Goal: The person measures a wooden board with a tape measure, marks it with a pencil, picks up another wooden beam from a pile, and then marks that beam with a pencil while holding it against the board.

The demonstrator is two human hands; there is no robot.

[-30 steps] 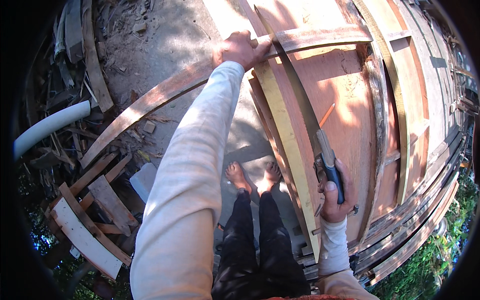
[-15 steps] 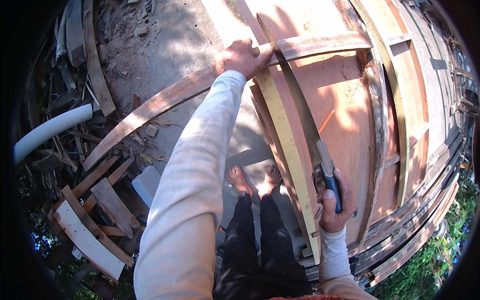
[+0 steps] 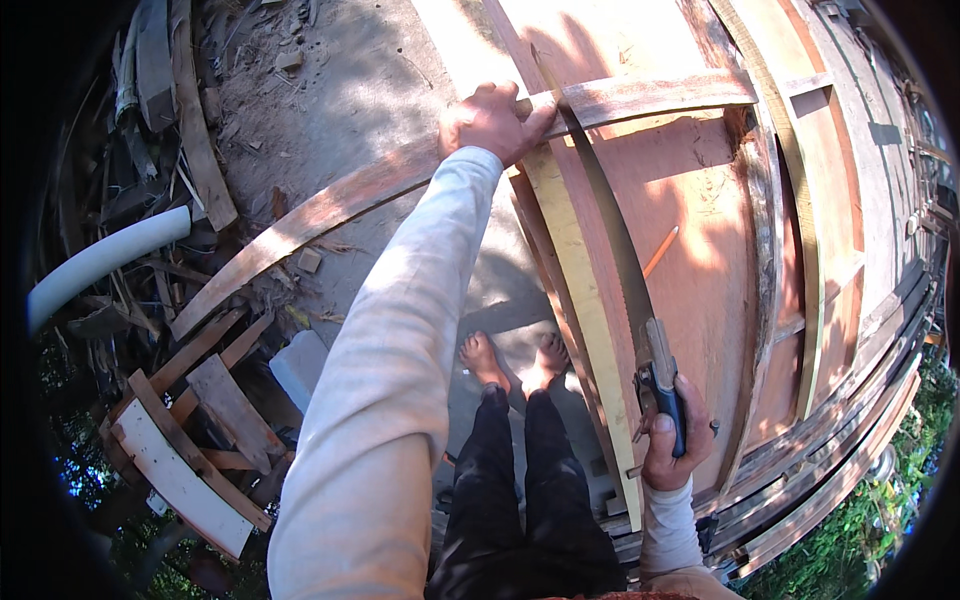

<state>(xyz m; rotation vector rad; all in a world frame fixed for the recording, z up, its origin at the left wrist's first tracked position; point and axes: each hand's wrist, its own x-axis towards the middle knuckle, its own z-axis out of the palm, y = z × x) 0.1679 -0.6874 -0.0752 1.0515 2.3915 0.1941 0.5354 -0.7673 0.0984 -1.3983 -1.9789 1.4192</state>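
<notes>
My left hand (image 3: 493, 124) is closed over a long wooden plank (image 3: 330, 207) that lies crosswise on a timber frame, its left end reaching out past the frame. In my right hand (image 3: 672, 440) is the dark handle of a handsaw (image 3: 606, 210). The saw's long blade crosses the plank just right of my left thumb, teeth against the wood. Beneath the plank runs a yellowish beam (image 3: 573, 260) of the frame. An orange pencil (image 3: 660, 250) lies on the brown board (image 3: 700, 330) to the right of the blade.
Scrap wood (image 3: 150, 90) is heaped at the far left, near a pale curved pipe (image 3: 110, 262). A small wooden frame (image 3: 215, 410) and a whitish block (image 3: 298, 368) stand left of my legs. Long boards (image 3: 820, 470) are stacked at the lower right. My bare feet (image 3: 515, 362) are on the concrete.
My right hand and the saw have been drawn slightly back toward me, the blade still across the plank. My left hand keeps its hold; the whole view has shifted a little.
</notes>
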